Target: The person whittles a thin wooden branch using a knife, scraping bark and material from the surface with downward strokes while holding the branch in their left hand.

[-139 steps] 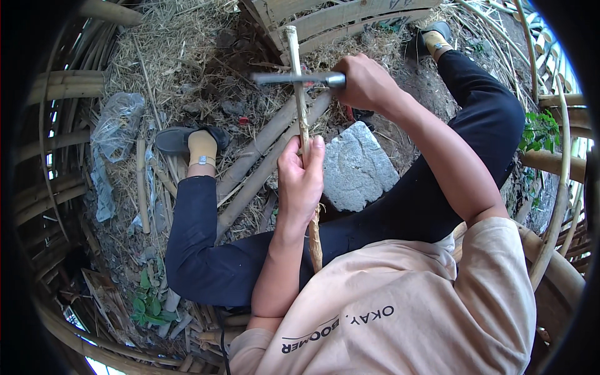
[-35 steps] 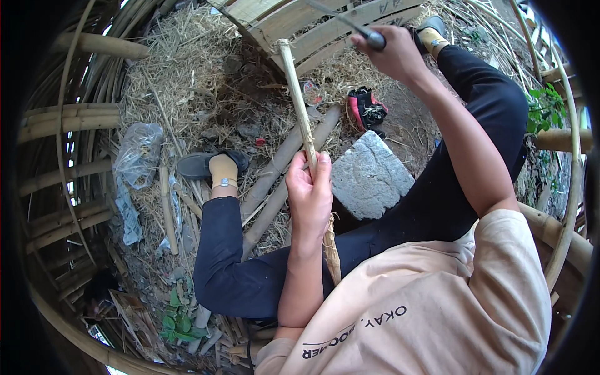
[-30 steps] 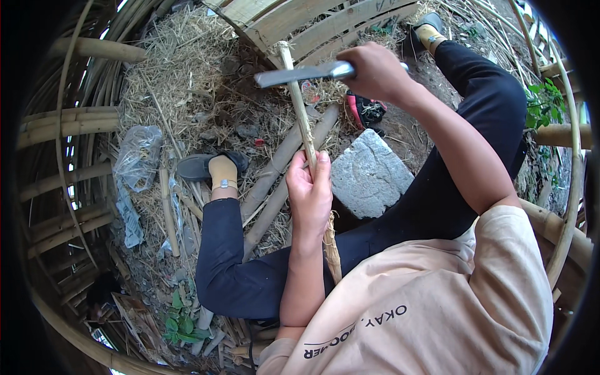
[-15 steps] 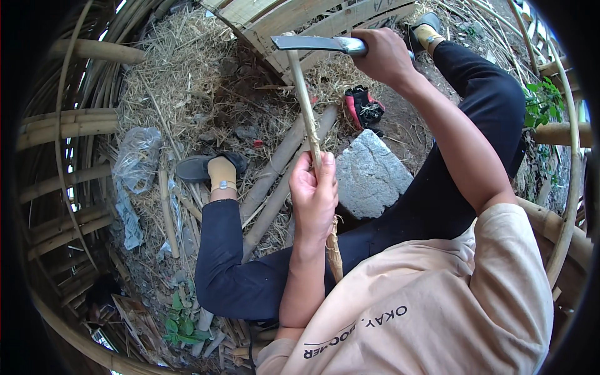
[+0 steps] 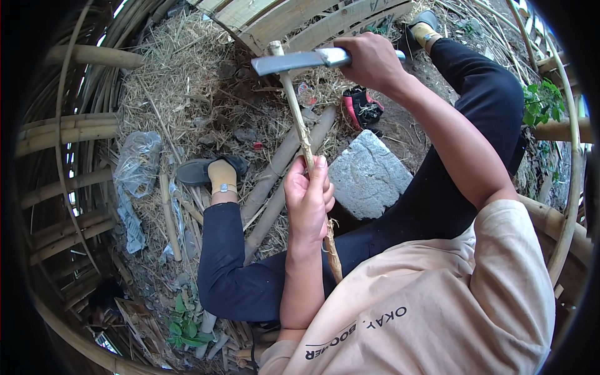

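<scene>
Trimming, it seems, the stick (image 5: 295, 112) slanting away before you, you have your left hand (image 5: 309, 201) closed round its middle and your right hand (image 5: 373, 61) wrapped about the knife (image 5: 290, 61), so the next stroke calls for holding steady.

I'm seeing black printed capitals (image 5: 357, 331) running across the beige cloth T-shirt (image 5: 437, 294); dark marks (image 5: 376, 5), too small to read, are showing on the pale slatted wooden crate (image 5: 290, 22).
</scene>
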{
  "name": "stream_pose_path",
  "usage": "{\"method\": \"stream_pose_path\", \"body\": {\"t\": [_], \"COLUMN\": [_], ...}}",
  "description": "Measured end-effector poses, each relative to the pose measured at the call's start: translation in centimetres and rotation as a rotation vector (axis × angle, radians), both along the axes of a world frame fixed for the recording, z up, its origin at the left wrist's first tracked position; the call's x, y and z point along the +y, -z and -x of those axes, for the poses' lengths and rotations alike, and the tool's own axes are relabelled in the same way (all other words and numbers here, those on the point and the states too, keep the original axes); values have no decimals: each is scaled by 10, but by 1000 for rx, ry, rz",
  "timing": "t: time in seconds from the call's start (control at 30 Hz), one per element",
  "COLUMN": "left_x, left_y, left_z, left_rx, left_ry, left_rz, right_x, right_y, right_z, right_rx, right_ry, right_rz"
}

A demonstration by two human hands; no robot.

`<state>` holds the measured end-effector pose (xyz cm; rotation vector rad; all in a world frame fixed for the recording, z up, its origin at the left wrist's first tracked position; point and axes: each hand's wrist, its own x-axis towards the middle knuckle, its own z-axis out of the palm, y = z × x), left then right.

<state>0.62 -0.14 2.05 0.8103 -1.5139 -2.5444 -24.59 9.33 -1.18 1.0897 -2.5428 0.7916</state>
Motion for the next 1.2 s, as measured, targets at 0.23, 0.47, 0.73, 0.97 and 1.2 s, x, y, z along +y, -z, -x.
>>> {"method": "stream_pose_path", "body": {"t": [0.23, 0.47, 0.73, 0.97, 1.2], "left_x": [-1, 5, 3, -6, -16], "left_y": [0, 9, 27, 26, 29], "left_z": [0, 5, 7, 8, 9], "left_rx": [8, -16, -94, -135, -166], "left_ry": [40, 40, -4, -28, -49], "left_rz": [-53, 2, 172, 203, 247], "right_x": [4, 7, 6, 0, 1], "right_y": [2, 0, 17, 15, 3], "right_z": [-1, -6, -1, -18, -45], "right_rx": [-60, -114, -227, -203, -360], "right_ry": [24, -17, -61, -244, -321], "right_rz": [-6, -165, -209, -287, -339]}}
